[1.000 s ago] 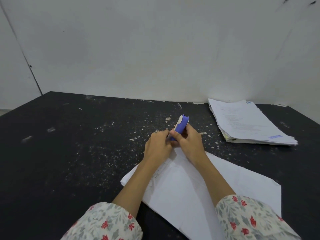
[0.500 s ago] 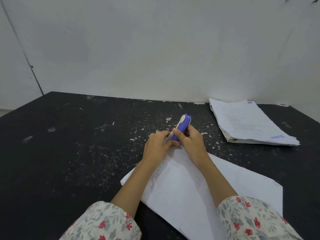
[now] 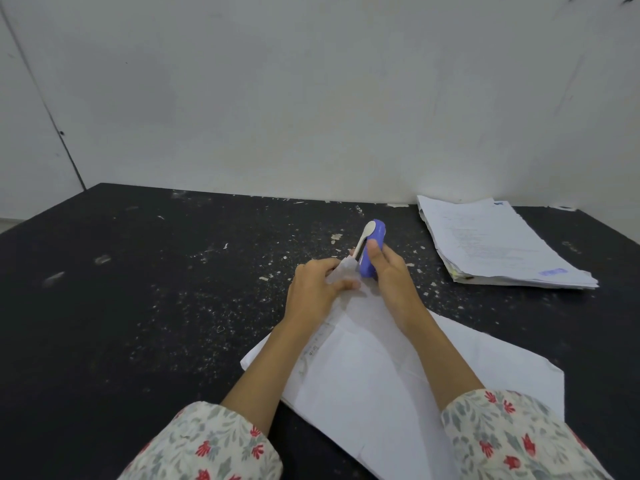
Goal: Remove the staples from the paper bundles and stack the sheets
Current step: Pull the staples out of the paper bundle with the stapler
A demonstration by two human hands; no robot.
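One blue staple remover [image 3: 371, 249] is in view. Two lots of paper lie on one black table [image 3: 138, 289]: one bundle [image 3: 381, 368] just near of the remover, one stack [image 3: 498, 244] to its right. Two hands show.

Plain workroom or office corner — a black table [image 3: 145, 271] with a scuffed, paint-flecked top set against bare white walls [image 3: 277, 98], bearing a stack of printed sheets [image 3: 498, 244] — nothing domestic shows.

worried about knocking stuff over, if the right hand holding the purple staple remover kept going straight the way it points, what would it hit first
Probably nothing but bare table. The right hand points the purple staple remover away toward the wall; the paper stack lies off to the right, though depth is unclear.
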